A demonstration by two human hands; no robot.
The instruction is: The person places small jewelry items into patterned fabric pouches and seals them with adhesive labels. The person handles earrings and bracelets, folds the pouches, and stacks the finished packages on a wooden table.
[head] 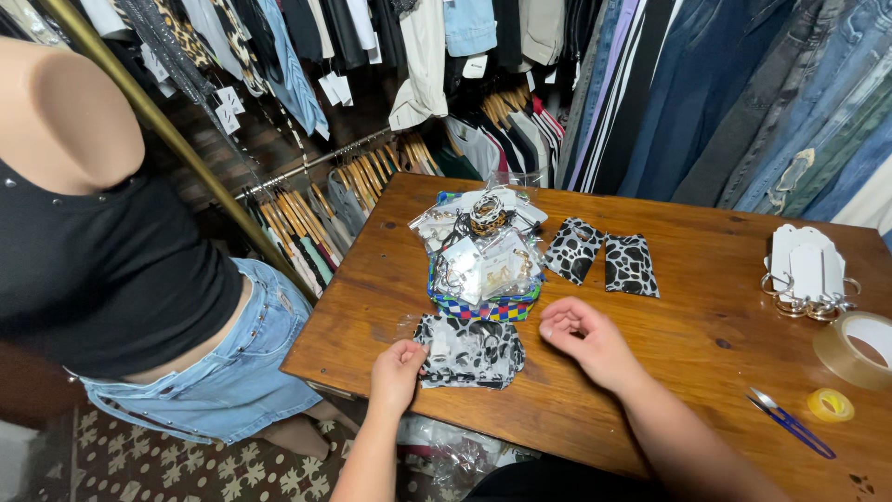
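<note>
Left hand point(398, 370) fingers pinch the stack of black-and-white pouches point(469, 351) on the worktop point(706, 321); right hand point(583, 336) hovers loosely curled, empty; two pouches point(602, 260) lie set apart.

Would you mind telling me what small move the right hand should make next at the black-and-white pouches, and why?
Probably lower the right hand onto the stack of black-and-white pouches. The left hand already rests on the stack's left edge, while the right hovers loosely curled beside its right edge, holding nothing, so it seems the free hand to grip the stack.
</note>
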